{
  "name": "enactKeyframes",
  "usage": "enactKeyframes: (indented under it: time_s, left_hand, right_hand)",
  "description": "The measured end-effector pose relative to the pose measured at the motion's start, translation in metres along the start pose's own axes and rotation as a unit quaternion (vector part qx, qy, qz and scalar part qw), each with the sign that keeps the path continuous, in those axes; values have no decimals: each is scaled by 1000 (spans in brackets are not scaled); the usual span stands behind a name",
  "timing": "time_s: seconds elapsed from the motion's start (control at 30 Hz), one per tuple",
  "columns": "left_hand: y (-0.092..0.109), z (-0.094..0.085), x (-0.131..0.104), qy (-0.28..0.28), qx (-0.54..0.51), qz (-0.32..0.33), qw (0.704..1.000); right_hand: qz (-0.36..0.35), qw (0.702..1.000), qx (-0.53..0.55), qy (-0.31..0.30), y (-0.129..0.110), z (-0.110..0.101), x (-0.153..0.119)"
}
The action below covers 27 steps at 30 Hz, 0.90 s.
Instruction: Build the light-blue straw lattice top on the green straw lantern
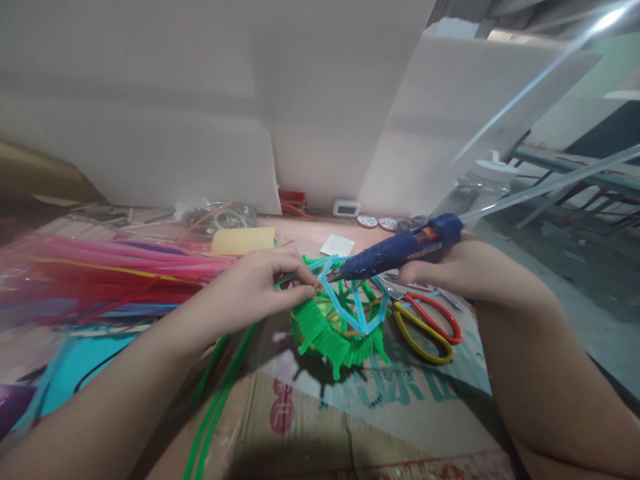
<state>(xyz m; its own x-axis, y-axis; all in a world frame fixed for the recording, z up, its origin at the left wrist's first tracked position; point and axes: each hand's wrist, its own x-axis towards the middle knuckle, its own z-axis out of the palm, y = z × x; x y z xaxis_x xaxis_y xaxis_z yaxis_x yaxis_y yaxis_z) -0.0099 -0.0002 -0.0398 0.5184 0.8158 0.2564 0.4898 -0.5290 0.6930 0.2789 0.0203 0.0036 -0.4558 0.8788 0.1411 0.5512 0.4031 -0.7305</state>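
Observation:
My right hand (450,263) is wrapped round a blue hot glue gun (395,250) with a long clear glue stick (493,207) out of its back. The gun's nozzle points left and touches or nearly touches a light blue bent pipe cleaner (345,313), which forms a zigzag on top of a round green pipe-cleaner piece (320,333). At the left rim of that piece, my left hand (270,280) pinches with thumb and forefinger; a small orange-brown tip shows at the fingertips. What exactly it grips is partly hidden.
Scissors (425,327) with red and yellow handles lie right of the green piece. Pink and red pipe cleaners (150,267) in plastic spread at left. Long green pipe cleaners (220,393) hang toward me. White boards (320,100) stand behind, with a small digital display (347,208) before them.

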Motion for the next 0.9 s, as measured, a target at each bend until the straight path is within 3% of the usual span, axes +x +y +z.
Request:
enactKeyframes:
  time_s: [0.1,0.23,0.57,0.9]
  left_hand:
    - [0,-1,1,-1,4,-10,1000]
    - [-6,-4,3,1,4,-11,1000]
    - [-44,-12,4,-5,39,-87,995]
    - [-43,-17,3,-39,30,-69,996]
  right_hand:
    - [-18,1000,3,-18,-3,-2,1]
    - [-14,1000,-11,18,-3,-9,-2]
    - [-131,990,42,6,44,-27,-21]
    - [-89,996,24,11,49,-30,-37]
